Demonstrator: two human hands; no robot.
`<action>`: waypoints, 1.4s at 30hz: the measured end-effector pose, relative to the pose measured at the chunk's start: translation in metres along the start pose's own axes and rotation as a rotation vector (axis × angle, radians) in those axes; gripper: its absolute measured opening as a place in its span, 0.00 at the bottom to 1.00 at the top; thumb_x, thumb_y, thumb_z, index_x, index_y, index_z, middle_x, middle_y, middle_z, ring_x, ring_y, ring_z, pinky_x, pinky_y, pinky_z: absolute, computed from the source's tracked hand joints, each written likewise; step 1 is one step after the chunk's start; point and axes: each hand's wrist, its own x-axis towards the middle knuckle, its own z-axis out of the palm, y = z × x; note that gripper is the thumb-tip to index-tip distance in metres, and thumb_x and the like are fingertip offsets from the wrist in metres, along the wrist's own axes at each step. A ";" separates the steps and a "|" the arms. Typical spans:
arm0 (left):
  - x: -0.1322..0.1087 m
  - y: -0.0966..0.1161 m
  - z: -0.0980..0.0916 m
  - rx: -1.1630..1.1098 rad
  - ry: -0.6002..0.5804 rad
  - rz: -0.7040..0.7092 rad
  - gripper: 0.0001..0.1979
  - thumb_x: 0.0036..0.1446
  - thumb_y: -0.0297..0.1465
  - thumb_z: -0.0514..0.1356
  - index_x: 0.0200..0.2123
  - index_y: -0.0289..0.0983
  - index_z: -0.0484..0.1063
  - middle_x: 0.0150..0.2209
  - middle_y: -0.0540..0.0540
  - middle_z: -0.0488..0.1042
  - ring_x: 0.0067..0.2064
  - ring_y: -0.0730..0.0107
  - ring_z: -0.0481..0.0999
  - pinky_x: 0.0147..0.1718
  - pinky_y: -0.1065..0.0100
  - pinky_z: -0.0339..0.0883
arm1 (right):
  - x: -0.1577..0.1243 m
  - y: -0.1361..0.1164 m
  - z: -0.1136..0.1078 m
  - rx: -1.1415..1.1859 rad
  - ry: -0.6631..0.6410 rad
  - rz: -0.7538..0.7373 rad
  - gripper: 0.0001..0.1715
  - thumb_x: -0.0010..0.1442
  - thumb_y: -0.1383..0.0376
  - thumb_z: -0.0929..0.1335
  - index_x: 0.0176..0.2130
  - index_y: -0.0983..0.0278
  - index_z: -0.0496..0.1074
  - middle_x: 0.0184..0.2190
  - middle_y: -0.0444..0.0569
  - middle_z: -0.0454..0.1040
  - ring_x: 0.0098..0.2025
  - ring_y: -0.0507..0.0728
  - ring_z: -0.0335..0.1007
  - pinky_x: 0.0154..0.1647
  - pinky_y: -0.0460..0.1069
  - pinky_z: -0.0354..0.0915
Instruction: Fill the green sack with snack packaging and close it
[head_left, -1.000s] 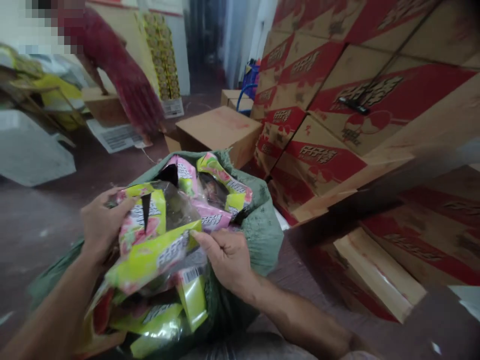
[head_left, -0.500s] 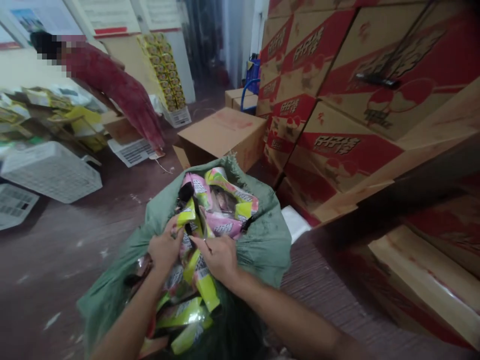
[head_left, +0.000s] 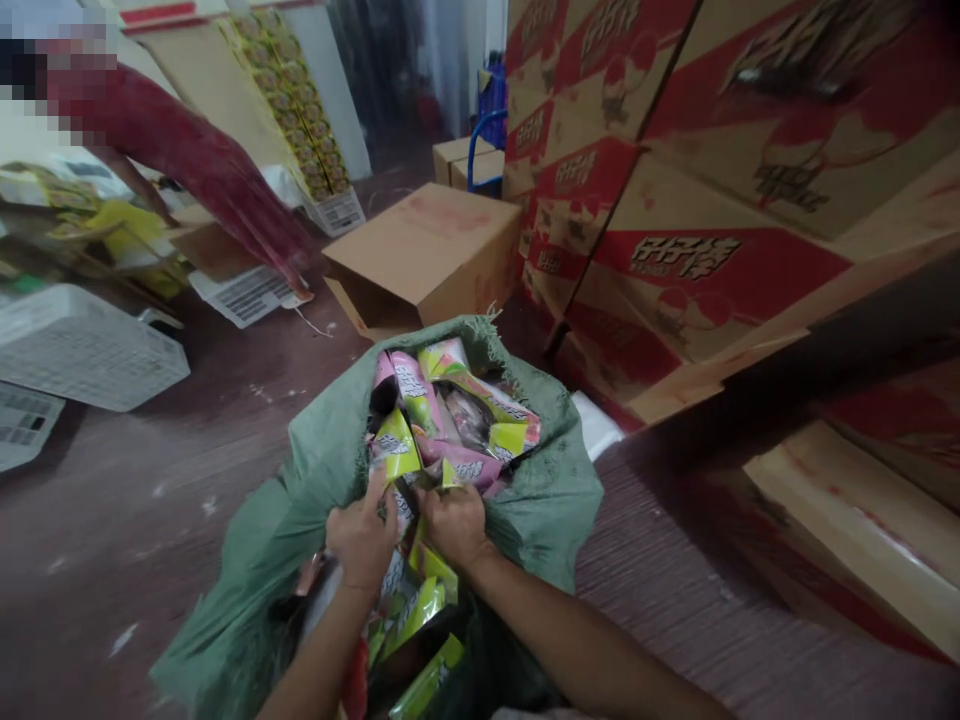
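Note:
A green woven sack (head_left: 322,450) gapes in front of me, heaped with shiny snack packets in pink, yellow-green and clear film. My left hand (head_left: 364,535) pinches the lower end of a yellow-green packet (head_left: 396,445), which stands up from the heap. Close beside it, my right hand (head_left: 454,525) is curled into the packets. A small yellow corner shows above its knuckles, and its fingertips are largely hidden. A pink packet (head_left: 465,465) lies just beyond the right hand. More packets (head_left: 424,605) lie beneath my wrists, inside the sack.
An open carton (head_left: 420,240) lies just beyond the sack. Stacked red-and-brown cartons (head_left: 675,260) rise at the right. A white crate (head_left: 90,345) is on the floor at left. A person in red (head_left: 180,140) bends over a box behind it. Another open carton (head_left: 847,530) sits at lower right.
My view has shifted, and the sack's far rim sits a little to the right in it. The right hand's fingers have curled further down into the packets. My left hand still pinches the yellow-green packet.

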 end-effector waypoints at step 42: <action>0.038 -0.056 0.027 0.007 -0.328 -0.221 0.48 0.51 0.61 0.46 0.58 0.25 0.62 0.28 0.34 0.75 0.32 0.49 0.73 0.36 0.59 0.53 | 0.025 0.172 -0.100 -0.370 -1.070 0.138 0.19 0.63 0.76 0.58 0.51 0.66 0.67 0.43 0.56 0.72 0.43 0.57 0.72 0.36 0.48 0.60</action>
